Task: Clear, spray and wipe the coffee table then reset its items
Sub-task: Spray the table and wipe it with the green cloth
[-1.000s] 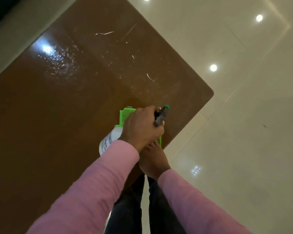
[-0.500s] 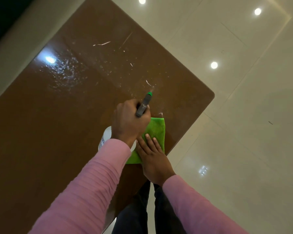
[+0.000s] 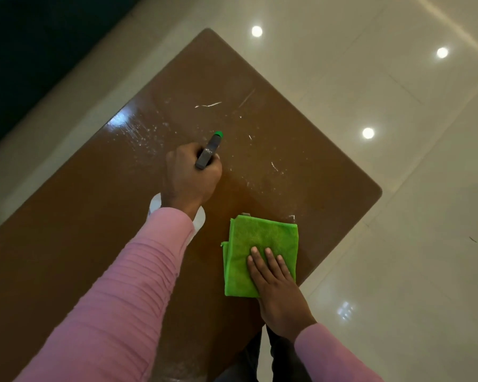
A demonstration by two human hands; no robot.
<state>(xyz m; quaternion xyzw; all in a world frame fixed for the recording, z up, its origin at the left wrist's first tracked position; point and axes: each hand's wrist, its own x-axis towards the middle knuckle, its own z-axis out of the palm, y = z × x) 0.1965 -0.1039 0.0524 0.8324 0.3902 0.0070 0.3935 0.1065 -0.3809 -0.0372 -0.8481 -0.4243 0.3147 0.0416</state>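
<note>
The brown coffee table (image 3: pixel 66 244) has wet spray droplets and white streaks across its far half. My left hand (image 3: pixel 189 177) is closed around the neck of a white spray bottle (image 3: pixel 209 151), whose grey nozzle with a green tip points away over the table's middle. Most of the bottle's body is hidden under my wrist and pink sleeve. A folded green cloth (image 3: pixel 260 235) lies flat near the table's right edge. My right hand (image 3: pixel 276 288) presses flat on the cloth's near half, fingers stretched forward.
Glossy pale floor tiles (image 3: pixel 398 244) surround the table on the right and reflect ceiling lights. A dark area (image 3: pixel 39 51) fills the top left corner. My dark trouser legs (image 3: pixel 262 359) stand against the table's near edge.
My left hand has carried the spray bottle forward toward the table's middle. The green cloth and my right hand have come out from under the left hand and now sit apart to its right.
</note>
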